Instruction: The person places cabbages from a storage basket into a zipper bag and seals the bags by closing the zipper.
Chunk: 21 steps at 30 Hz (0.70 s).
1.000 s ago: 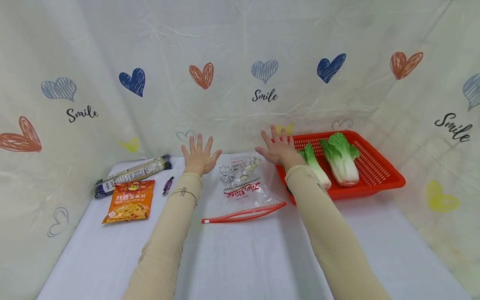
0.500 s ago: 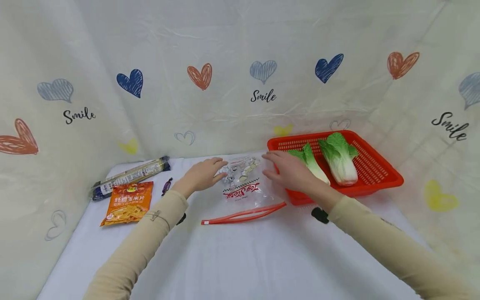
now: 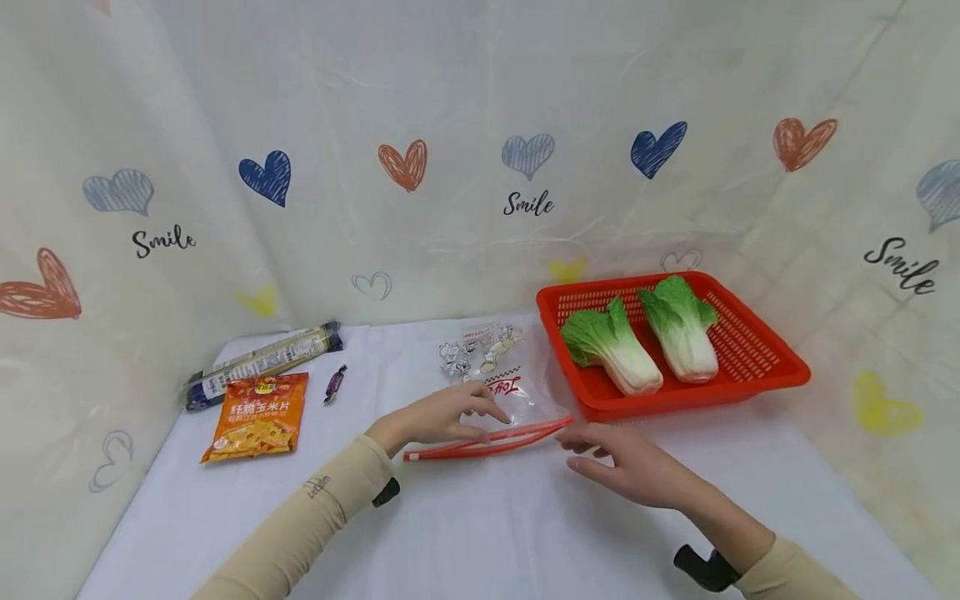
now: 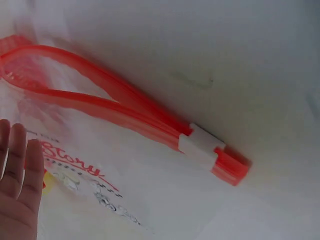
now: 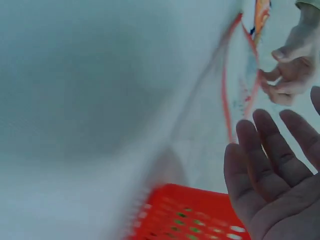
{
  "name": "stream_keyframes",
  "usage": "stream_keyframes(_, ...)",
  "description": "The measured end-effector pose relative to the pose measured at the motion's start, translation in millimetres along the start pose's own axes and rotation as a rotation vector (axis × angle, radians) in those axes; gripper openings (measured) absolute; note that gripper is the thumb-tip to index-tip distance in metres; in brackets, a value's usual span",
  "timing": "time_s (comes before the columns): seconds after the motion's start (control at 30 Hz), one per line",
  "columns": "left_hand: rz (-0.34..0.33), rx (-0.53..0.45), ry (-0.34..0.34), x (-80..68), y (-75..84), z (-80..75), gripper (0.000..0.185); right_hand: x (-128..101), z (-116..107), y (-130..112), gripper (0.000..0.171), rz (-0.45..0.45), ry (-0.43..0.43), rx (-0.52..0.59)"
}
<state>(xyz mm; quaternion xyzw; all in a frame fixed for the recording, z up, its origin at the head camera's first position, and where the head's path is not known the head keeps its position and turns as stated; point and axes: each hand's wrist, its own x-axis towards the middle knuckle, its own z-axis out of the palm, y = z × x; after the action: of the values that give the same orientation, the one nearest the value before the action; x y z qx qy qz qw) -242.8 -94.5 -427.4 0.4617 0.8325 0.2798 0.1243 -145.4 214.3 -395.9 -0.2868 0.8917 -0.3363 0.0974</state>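
Since the earlier pictures both hands have been drawn back from the far end of the clear zip bag (image 3: 501, 392) to its near, red-zippered mouth (image 3: 487, 440). The left hand (image 3: 442, 414) is laid on the bag just behind the zipper, fingers loosely bent and touching the plastic; a firm pinch cannot be told. The right hand (image 3: 633, 467) is held at the zipper's right end, fingers straight and relaxed, nothing gripped. The bag lies flat on the white table (image 3: 480, 533), just left of the red basket (image 3: 772, 367).
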Motion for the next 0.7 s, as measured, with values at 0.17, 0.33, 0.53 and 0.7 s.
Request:
stream_keyframes(0.17,0.032,0.051,-0.074,12.3,0.7,7.3,0.031,-3,15,22,0.035,0.035,-0.100,0.157)
stream_keyframes(0.33,0.013,0.129,-0.103,18.7,1.7,7.8,0.029,-2,27,28,0.038,0.012,-0.140,0.237)
stream_keyframes(0.53,0.078,0.228,-0.125,21.7,8.1,7.5,0.030,4,34,25,0.038,0.017,-0.154,0.236)
stream_keyframes(0.7,0.129,0.354,-0.126,22.3,11.4,9.5,0.030,7,36,26,0.037,0.038,-0.174,0.242)
